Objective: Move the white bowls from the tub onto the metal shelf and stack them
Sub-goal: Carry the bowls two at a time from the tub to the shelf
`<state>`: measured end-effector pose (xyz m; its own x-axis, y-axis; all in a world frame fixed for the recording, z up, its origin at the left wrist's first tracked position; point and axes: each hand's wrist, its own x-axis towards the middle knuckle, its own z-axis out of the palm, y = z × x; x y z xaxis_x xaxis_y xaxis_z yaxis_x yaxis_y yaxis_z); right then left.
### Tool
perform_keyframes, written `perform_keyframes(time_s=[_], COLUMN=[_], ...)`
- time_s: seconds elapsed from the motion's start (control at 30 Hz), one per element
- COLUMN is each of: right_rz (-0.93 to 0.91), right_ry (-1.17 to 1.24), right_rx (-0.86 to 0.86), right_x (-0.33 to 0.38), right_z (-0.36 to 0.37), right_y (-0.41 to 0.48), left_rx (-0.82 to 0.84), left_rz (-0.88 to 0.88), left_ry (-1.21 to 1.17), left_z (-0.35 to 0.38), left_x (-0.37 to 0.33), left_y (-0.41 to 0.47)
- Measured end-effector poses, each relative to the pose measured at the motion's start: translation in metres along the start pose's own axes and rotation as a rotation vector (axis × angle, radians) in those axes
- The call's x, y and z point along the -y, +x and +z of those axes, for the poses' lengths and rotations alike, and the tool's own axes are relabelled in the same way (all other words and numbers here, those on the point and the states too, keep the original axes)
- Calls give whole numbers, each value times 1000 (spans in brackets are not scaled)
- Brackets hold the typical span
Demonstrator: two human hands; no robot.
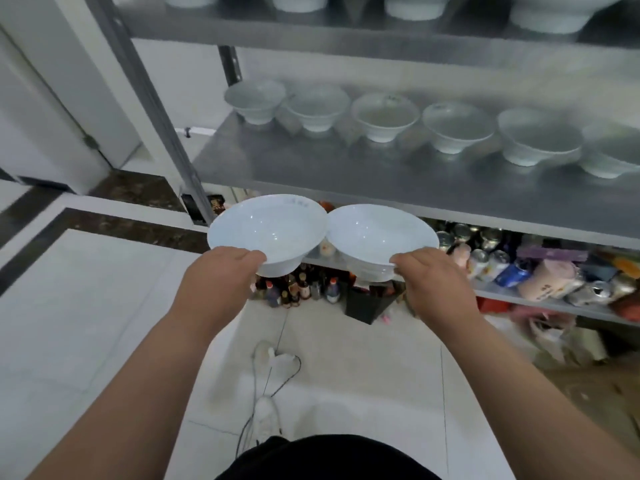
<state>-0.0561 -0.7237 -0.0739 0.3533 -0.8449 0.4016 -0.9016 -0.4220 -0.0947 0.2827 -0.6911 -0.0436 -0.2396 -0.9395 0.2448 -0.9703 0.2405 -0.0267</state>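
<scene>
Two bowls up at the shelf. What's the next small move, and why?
Probably the left hand should carry its bowl forward and nest it in a shelf bowl; the right hand holds a second bowl, both short of the metal shelf.

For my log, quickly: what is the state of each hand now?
Left hand: closed, holding the left white bowl by its rim.
Right hand: closed, holding the right white bowl by its rim.

Bare forearms (156, 358), black garment (329, 459) (at waist), white shoes (266, 419)
</scene>
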Motion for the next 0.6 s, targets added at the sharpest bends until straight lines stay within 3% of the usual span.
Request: perform_keyframes(time_s=[0.33, 0.6], right_rz=[50, 99], right_ry=[-16, -115], right_rx=[-11, 17], right_x=[82, 95], right_z=[59, 80], right_y=[129, 178], left_rx=[-10, -25], left_rz=[50, 130], left_ry=[39, 35], left_z=[9, 37], left_x=[150, 194], left_y=[70, 131])
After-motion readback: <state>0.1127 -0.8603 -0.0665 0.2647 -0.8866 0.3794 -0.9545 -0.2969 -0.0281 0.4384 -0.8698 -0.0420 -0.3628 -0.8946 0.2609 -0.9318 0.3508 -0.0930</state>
